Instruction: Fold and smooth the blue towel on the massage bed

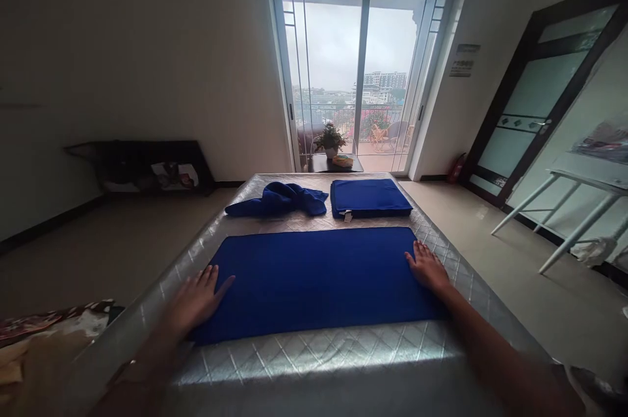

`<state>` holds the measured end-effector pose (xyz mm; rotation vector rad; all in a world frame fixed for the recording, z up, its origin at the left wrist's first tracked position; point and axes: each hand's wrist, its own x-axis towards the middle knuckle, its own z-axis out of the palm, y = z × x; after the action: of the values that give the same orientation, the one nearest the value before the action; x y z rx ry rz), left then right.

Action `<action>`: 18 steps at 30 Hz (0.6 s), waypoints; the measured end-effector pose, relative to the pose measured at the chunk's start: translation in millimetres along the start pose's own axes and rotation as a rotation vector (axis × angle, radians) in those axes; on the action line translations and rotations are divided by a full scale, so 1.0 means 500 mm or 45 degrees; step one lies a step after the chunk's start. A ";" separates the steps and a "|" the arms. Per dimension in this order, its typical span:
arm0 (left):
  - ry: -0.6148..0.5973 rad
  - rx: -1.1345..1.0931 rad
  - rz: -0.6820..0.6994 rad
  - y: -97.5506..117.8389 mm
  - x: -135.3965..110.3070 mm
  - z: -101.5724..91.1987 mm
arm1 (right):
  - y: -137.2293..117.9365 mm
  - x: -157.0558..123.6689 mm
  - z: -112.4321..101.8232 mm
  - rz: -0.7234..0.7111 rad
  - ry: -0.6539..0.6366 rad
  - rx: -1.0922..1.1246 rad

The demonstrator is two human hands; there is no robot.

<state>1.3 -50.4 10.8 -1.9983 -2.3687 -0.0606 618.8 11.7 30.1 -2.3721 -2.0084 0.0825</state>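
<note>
Silvery mattress (318,358) | blue cloth (314,286) lying flat | left fingers (210,275) atop its left edge, right fingers (422,252) its right | both loosely apart

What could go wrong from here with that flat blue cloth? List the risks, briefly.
1. The left hand and right hand rest at opposite ends of the flat blue cloth; uneven pressure could wrinkle or skew it.
2. The folded blue stack sits just beyond its far edge, so a forward reach might knock it askew.
</note>
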 end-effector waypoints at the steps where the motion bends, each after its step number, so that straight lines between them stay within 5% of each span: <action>1: -0.057 0.025 -0.082 0.020 0.009 -0.014 | 0.004 0.001 0.003 0.003 0.009 0.004; 4: -0.079 0.028 -0.080 0.139 0.040 -0.052 | -0.002 -0.001 0.007 0.009 0.017 0.007; 8: -0.067 -0.166 0.438 0.383 0.076 -0.072 | -0.010 -0.006 0.003 0.013 0.019 0.021; 11: -0.093 -0.279 0.600 0.522 0.101 -0.060 | -0.008 -0.008 0.001 0.021 0.024 0.032; 14: -0.092 -0.303 0.577 0.555 0.129 -0.037 | -0.005 -0.007 0.003 0.020 0.042 0.014; 18: -0.084 -0.270 0.483 0.461 0.163 -0.013 | -0.003 -0.004 0.010 0.007 0.045 -0.013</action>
<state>214.9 68.1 22.4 -2.5492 -2.0479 -0.2441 616.6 10.1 25.4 -2.3680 -1.9914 0.0306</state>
